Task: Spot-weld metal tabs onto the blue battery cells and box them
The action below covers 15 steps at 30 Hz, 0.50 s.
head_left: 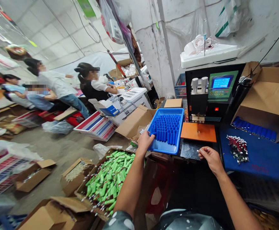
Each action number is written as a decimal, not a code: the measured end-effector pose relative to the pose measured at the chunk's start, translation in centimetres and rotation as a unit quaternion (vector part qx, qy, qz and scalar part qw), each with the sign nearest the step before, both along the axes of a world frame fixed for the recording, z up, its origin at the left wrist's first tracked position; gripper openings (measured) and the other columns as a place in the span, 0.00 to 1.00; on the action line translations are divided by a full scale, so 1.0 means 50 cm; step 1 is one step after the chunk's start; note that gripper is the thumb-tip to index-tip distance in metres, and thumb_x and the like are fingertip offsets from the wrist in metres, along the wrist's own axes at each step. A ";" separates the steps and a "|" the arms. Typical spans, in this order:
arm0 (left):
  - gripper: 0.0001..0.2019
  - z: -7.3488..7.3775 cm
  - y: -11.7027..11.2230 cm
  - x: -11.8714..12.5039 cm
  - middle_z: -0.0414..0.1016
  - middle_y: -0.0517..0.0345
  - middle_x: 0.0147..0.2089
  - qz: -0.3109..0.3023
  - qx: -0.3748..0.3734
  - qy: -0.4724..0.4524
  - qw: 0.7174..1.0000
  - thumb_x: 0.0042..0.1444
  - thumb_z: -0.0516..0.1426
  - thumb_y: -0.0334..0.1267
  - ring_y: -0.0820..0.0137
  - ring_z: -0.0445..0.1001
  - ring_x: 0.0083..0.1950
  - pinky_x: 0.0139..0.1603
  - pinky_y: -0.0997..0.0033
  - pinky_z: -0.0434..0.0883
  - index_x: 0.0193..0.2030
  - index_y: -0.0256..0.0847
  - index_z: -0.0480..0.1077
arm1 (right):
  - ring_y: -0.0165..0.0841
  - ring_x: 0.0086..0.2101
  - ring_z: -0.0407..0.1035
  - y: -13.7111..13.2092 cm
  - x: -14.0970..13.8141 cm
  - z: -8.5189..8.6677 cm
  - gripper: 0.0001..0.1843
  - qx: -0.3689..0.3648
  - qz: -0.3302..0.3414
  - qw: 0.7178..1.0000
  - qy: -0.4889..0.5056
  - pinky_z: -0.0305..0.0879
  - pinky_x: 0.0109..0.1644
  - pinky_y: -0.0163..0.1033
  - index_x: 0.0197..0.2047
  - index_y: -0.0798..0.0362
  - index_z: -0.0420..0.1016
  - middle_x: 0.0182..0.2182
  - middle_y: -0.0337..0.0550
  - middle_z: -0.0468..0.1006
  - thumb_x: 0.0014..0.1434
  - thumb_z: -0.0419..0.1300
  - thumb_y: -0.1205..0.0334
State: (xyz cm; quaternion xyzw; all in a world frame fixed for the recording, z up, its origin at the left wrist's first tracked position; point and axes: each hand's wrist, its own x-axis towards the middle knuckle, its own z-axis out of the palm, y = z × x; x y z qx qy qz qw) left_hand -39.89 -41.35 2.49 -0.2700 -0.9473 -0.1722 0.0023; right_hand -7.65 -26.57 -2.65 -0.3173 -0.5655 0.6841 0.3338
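My left hand [145,141] is at the left rim of a blue plastic tray [151,147], its fingers closed on a blue cylindrical battery cell [153,134]. Rows of upright blue battery cells [167,124] fill much of that tray. Near the front edge of the black machine table, my right hand [210,157] pinches a small shiny metal piece [198,151], too small to make out fully. Beyond it lies an orange board [199,132] beneath the electrodes of a black spot welder [198,105] with a lit blue screen.
On the right, a blue surface [261,159] carries red-and-black wire leads [238,149] and a cardboard box [268,95] with more blue cells. A carton of green wrapped batteries [113,174] stands below my left arm. Several co-workers [89,83] sit or stand at the left.
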 end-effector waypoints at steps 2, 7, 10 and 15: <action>0.08 0.025 0.003 0.027 0.75 0.54 0.33 -0.021 0.047 0.014 0.999 0.56 0.55 0.42 0.63 0.74 0.37 0.39 0.69 0.66 0.38 0.40 0.69 | 0.35 0.27 0.70 0.000 0.000 -0.003 0.26 0.001 -0.003 1.000 0.002 0.69 0.30 0.39 0.29 0.54 0.76 0.25 0.45 0.76 0.45 0.70 0.37; 0.12 0.056 0.082 0.129 0.76 0.56 0.39 -0.175 0.212 -0.077 0.958 0.58 0.55 0.42 0.70 0.73 0.37 0.40 0.72 0.68 0.45 0.40 0.69 | 0.34 0.26 0.70 0.002 -0.001 0.006 0.26 -0.001 -0.021 1.000 0.017 0.68 0.30 0.38 0.29 0.54 0.75 0.25 0.44 0.76 0.45 0.69 0.37; 0.10 0.046 0.162 0.198 0.78 0.53 0.42 -0.272 0.277 -0.175 0.905 0.58 0.56 0.40 0.70 0.76 0.39 0.41 0.72 0.70 0.45 0.39 0.68 | 0.32 0.25 0.69 0.013 0.005 0.020 0.26 -0.005 -0.058 0.998 0.034 0.68 0.29 0.37 0.29 0.54 0.74 0.24 0.42 0.75 0.46 0.69 0.37; 0.08 0.017 0.268 0.273 0.78 0.55 0.38 -0.346 0.266 -0.228 0.871 0.57 0.57 0.37 0.69 0.77 0.39 0.44 0.71 0.71 0.43 0.39 0.68 | 0.31 0.24 0.67 0.050 0.017 0.047 0.25 0.003 -0.121 0.991 0.051 0.67 0.28 0.36 0.29 0.53 0.72 0.23 0.40 0.72 0.46 0.68 0.39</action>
